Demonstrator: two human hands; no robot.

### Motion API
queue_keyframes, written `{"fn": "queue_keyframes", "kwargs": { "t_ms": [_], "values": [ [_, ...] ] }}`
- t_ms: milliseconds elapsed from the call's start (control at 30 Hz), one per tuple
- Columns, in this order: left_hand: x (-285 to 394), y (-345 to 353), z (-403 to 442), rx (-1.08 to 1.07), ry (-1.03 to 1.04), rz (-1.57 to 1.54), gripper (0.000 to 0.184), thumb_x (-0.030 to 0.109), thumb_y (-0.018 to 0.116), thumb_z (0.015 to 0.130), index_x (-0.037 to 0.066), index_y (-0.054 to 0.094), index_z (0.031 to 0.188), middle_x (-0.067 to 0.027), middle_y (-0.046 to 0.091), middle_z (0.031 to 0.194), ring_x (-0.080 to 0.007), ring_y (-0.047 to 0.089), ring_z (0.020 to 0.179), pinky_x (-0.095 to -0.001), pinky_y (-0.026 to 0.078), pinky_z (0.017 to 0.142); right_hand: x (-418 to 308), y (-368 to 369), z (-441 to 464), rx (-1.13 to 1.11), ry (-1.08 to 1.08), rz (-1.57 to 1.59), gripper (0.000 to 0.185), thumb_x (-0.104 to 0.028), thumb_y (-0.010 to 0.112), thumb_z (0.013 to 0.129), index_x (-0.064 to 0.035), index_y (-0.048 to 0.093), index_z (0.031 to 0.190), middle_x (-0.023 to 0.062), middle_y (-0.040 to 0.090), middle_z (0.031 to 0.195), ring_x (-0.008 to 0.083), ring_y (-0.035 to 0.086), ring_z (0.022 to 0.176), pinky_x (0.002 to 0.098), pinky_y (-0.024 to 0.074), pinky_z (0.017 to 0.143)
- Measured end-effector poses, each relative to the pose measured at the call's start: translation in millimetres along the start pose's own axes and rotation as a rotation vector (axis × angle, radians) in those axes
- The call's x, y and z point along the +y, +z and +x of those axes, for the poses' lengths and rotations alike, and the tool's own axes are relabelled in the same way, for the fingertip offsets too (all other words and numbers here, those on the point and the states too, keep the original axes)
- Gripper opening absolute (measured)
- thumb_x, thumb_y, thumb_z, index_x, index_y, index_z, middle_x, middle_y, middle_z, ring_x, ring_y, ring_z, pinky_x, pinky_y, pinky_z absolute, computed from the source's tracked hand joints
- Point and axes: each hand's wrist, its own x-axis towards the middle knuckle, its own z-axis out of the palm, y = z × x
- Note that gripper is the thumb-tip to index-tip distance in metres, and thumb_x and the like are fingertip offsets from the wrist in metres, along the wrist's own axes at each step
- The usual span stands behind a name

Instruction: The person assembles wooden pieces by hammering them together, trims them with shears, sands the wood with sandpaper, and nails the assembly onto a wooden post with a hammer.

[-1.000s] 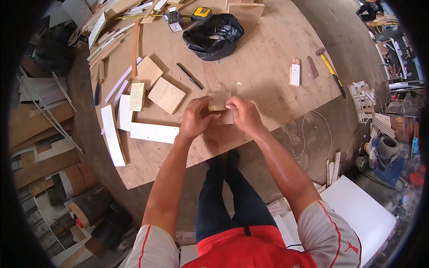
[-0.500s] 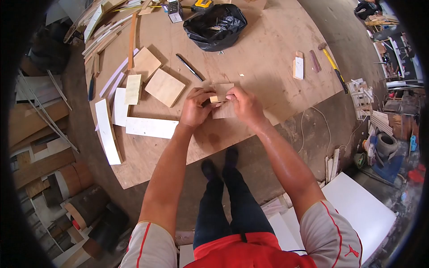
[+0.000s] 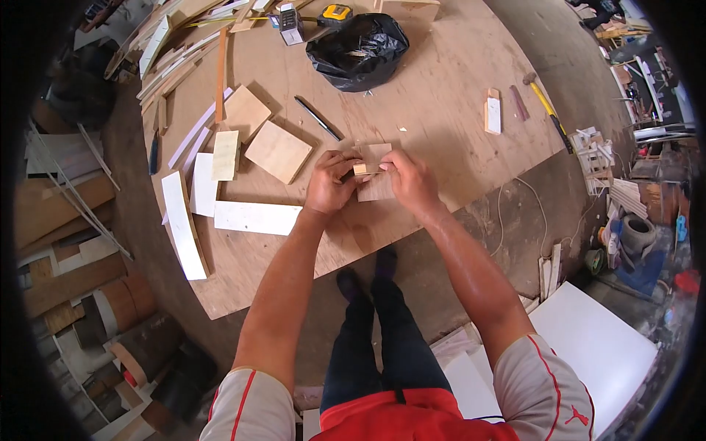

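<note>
Wood block (image 3: 360, 169) in grip of left hand (image 3: 329, 184), right hand (image 3: 413, 182) pinched alongside, scraps (image 3: 357, 54) in black bag (image 3: 360, 79)

To the right of the right hand (image 3: 413, 178), a broad stretch of counter (image 3: 441, 125) is lying open as far as the white-faced block (image 3: 493, 112), with the dark strip (image 3: 519, 103) and hammer (image 3: 548, 109) standing in the way beyond it. A lane is running toward the far edge — between the black bag (image 3: 358, 53) and that block — with a wooden piece (image 3: 408, 9) narrowing its far end. Near the left hand (image 3: 331, 180), the pen (image 3: 318, 117), square block (image 3: 278, 151) and white board (image 3: 257, 217) are obstructing leftward passage, and both forearms are crossing the near edge.
</note>
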Motion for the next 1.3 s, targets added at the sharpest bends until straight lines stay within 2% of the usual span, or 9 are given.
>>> {"fn": "queue_keyframes", "kwargs": {
  "t_ms": [200,300,400,500,700,900,1100,1300],
  "values": [
    [3,-3,0,-0.048,-0.042,-0.001,0.033,0.008,0.088,0.077,0.008,0.082,0.109,-0.0097,0.077,0.117,-0.0317,0.067,0.107,-0.0408,0.055,0.093,-1,4,-2,-0.004,0.071,0.062,0.014,0.001,0.061,0.092,-0.0104,0.064,0.1,0.0103,0.076,0.091,0.0386,0.072,0.086,0.0499,0.0554,0.072],
    [1,-3,0,-0.054,-0.04,-0.01,0.032,0.01,0.088,0.077,0.008,0.082,0.109,-0.0095,0.077,0.118,-0.0315,0.067,0.107,-0.0406,0.055,0.092,0,4,0,0.034,0.023,0.049,0.009,0.002,0.064,0.094,-0.005,0.066,0.099,0.016,0.073,0.089,0.0392,0.072,0.081,0.0473,0.0545,0.068],
    [-1,-3,-1,-0.056,-0.042,-0.008,0.033,0.011,0.088,0.077,0.008,0.082,0.109,-0.0091,0.077,0.118,-0.0315,0.067,0.106,-0.0405,0.055,0.092,1,3,0,0.023,0.025,0.044,0.008,0.002,0.065,0.093,-0.0045,0.066,0.099,0.0159,0.073,0.089,0.0395,0.072,0.082,0.0472,0.0545,0.068],
    [0,-3,0,-0.055,-0.025,-0.006,0.033,0.011,0.088,0.076,0.008,0.081,0.109,-0.0082,0.077,0.117,-0.0313,0.067,0.104,-0.0404,0.055,0.092,1,3,-2,-0.001,0.055,0.05,0.016,0.003,0.062,0.089,-0.0088,0.064,0.099,0.0098,0.075,0.091,0.0378,0.072,0.087,0.0497,0.0548,0.073],
    [-4,-1,0,-0.028,0.017,0.0,0.033,0.011,0.088,0.075,0.007,0.08,0.107,-0.0068,0.078,0.115,-0.0311,0.067,0.102,-0.0401,0.056,0.09,-5,-1,4,0.041,-0.07,-0.028,0.01,0.002,0.067,0.09,-0.0067,0.064,0.095,0.0128,0.07,0.086,0.0374,0.07,0.081,0.0474,0.0532,0.067],
    [-5,0,0,-0.034,0.024,0.015,0.034,0.007,0.087,0.073,0.007,0.08,0.107,-0.0069,0.078,0.115,-0.0315,0.067,0.102,-0.04,0.057,0.09,-5,3,2,-0.008,-0.142,-0.152,0.013,0.0,0.065,0.088,-0.0114,0.065,0.095,0.0096,0.072,0.09,0.0351,0.071,0.083,0.0469,0.0559,0.068],
    [-4,0,1,-0.015,0.021,0.0,0.034,0.006,0.087,0.072,0.006,0.08,0.106,-0.0069,0.078,0.116,-0.0311,0.067,0.101,-0.0396,0.057,0.09,-9,8,2,0.08,-0.037,-0.007,0.012,0.004,0.067,0.087,-0.0066,0.066,0.093,0.0113,0.071,0.085,0.0366,0.07,0.08,0.0461,0.0536,0.068],
    [-3,-2,-2,-0.043,-0.009,-0.007,0.034,0.004,0.085,0.074,0.007,0.081,0.108,-0.0092,0.077,0.117,-0.0325,0.067,0.105,-0.0411,0.056,0.092,-8,6,-4,0.104,-0.028,0.036,0.013,0.003,0.067,0.087,-0.0073,0.066,0.096,0.013,0.07,0.085,0.0379,0.068,0.077,0.0474,0.0511,0.067]
  ]
}}
